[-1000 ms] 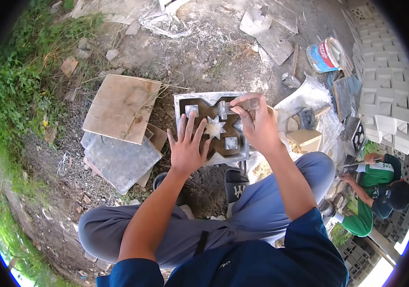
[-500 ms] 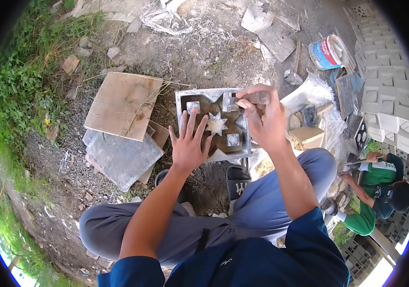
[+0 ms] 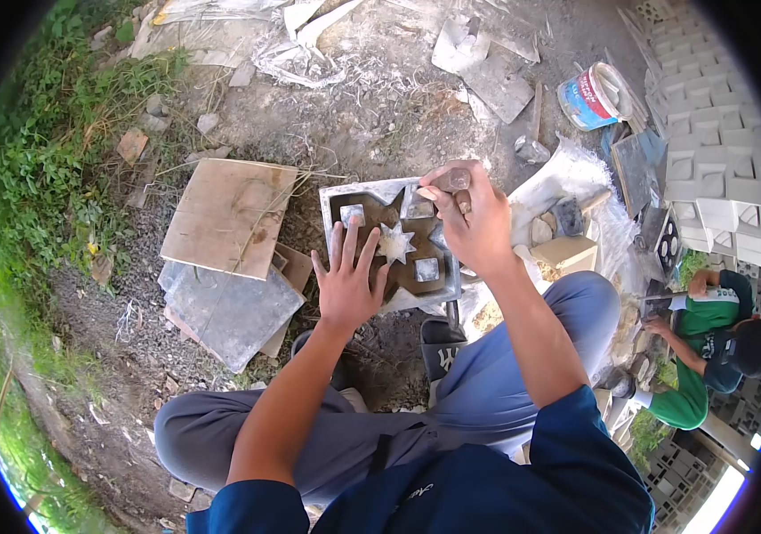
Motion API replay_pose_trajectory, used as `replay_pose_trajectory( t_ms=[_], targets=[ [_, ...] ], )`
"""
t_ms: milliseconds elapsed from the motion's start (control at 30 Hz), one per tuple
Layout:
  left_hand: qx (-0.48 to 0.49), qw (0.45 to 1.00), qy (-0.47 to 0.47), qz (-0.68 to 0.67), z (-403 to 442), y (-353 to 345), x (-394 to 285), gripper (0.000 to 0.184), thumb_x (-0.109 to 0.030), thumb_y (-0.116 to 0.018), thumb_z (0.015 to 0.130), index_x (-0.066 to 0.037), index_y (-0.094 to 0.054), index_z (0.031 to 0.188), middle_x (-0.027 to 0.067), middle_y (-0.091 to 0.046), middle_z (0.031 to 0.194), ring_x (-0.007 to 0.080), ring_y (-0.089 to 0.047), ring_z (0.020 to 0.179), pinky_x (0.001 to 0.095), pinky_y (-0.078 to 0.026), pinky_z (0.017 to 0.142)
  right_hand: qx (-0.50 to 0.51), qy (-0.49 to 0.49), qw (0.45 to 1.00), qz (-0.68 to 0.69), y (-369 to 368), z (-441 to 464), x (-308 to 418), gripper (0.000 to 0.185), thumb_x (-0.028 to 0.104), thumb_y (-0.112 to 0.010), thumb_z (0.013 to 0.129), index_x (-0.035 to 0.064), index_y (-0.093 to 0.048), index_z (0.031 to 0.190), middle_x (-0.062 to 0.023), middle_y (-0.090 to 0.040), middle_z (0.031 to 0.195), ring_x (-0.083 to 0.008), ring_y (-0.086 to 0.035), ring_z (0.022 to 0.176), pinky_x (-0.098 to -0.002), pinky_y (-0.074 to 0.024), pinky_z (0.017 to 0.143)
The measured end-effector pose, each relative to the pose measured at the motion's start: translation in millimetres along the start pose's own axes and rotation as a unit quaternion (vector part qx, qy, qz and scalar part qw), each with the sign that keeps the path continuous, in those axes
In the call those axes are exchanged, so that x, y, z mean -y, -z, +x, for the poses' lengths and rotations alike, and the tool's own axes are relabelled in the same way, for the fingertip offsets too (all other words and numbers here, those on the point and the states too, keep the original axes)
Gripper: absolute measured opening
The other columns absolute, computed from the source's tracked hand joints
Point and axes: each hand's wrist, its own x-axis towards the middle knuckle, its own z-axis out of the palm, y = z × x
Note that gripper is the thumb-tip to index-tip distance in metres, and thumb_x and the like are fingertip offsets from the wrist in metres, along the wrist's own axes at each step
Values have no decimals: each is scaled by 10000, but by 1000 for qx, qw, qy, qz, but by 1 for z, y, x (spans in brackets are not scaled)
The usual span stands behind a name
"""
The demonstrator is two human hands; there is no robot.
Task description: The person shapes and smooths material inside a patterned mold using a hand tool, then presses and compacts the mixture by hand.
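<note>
A grey rectangular mould [image 3: 374, 190] with raised square blocks and a pale star-shaped piece [image 3: 395, 243] lies on the ground between my feet. My left hand [image 3: 351, 289] is open, its fingers spread over the mould's near left part, fingertips by a square block [image 3: 353, 214]. My right hand [image 3: 481, 227] is closed around a brown, rounded, handle-like piece [image 3: 454, 181] at the mould's far right corner. The lower end of that piece is hidden by my fingers, so its full shape cannot be made out.
Left of the mould are stacked boards, a plywood sheet [image 3: 227, 214] over grey slabs [image 3: 229, 307]. To the right lie a white sack [image 3: 567, 173], stones and a block [image 3: 567, 254]. A paint bucket [image 3: 591, 98] stands farther off. A person in green [image 3: 696, 311] works at right, near stacked grey blocks [image 3: 718, 151].
My right hand has shifted slightly left, and the brown piece it holds now points more upright toward the camera. My left hand stays spread on the mould. The whole view has shifted slightly.
</note>
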Motion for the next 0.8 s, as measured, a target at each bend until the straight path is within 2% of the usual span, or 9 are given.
replay_pose_trajectory(
  t_ms=[33,100,167,267,433,500,633,767,800],
  targets=[
    [6,1000,2,1,-2,-1,1,657,-421,-574,1029,-257,-379,1634,90,-173,1761,367,-146,1623,787,-232,1168,2,-6,1000,3,-4,-4,-3,236,87,-699,1004,23,-533,1158,-106,-759,978,-227,-737,762,-346,-588,719],
    [-13,1000,-6,-13,-2,-3,1,657,-421,-575,1029,-260,-377,1634,91,-172,1760,374,-147,1621,801,-230,1158,-6,21,999,-25,-8,-4,-11,236,21,-689,995,8,-539,1177,-103,-783,1037,-127,-730,801,-286,-566,672],
    [-16,1000,-8,-9,-2,1,-3,653,-424,-574,1030,-261,-379,1632,93,-181,1756,374,-154,1619,802,-236,1155,-4,34,997,-62,-9,-2,-19,213,15,-679,1001,3,-540,1161,-98,-787,1027,-128,-741,807,-278,-580,684],
    [1,1000,0,4,0,2,-1,648,-388,-587,1026,-249,-392,1628,101,-195,1755,382,-170,1616,761,-238,1183,-45,-2,999,-19,-7,-4,-7,250,129,-746,990,23,-573,1136,-95,-774,944,-163,-695,643,-297,-552,610],
    [-7,1000,-5,-3,-2,3,-4,658,-390,-589,1025,-253,-383,1634,107,-196,1754,389,-170,1615,767,-229,1182,-54,8,997,-53,-13,-2,-13,230,143,-763,978,20,-600,1085,-98,-764,904,-172,-717,652,-313,-555,593],
    [-1,1000,1,0,1,4,-3,659,-389,-588,1026,-257,-379,1637,100,-200,1754,386,-174,1615,768,-234,1180,-20,-53,998,12,-8,3,-12,229,135,-762,974,24,-589,1075,-105,-755,890,-187,-732,675,-320,-557,593],
    [-4,1000,2,-7,-1,2,-2,704,-397,-588,1024,-240,-329,1660,111,-206,1752,385,-168,1617,749,-239,1191,-82,51,995,6,-15,-8,-7,208,116,-752,973,20,-585,1053,-108,-718,856,-203,-691,636,-332,-544,589],
    [-5,1000,9,-14,1,1,-1,775,-403,-589,1019,-160,-261,1678,144,-190,1753,373,-173,1619,740,-232,1196,-8,-6,1000,-18,-12,-4,-18,213,104,-757,961,22,-589,1064,-124,-675,838,-231,-674,643,-347,-538,600],
    [-5,1000,8,-4,1,2,-1,812,-402,-594,1016,-109,-229,1681,163,-190,1750,373,-180,1617,730,-232,1200,-14,35,999,-32,-7,-6,-8,219,69,-759,948,13,-586,1070,-119,-679,858,-234,-660,635,-343,-535,602]
  ],
)
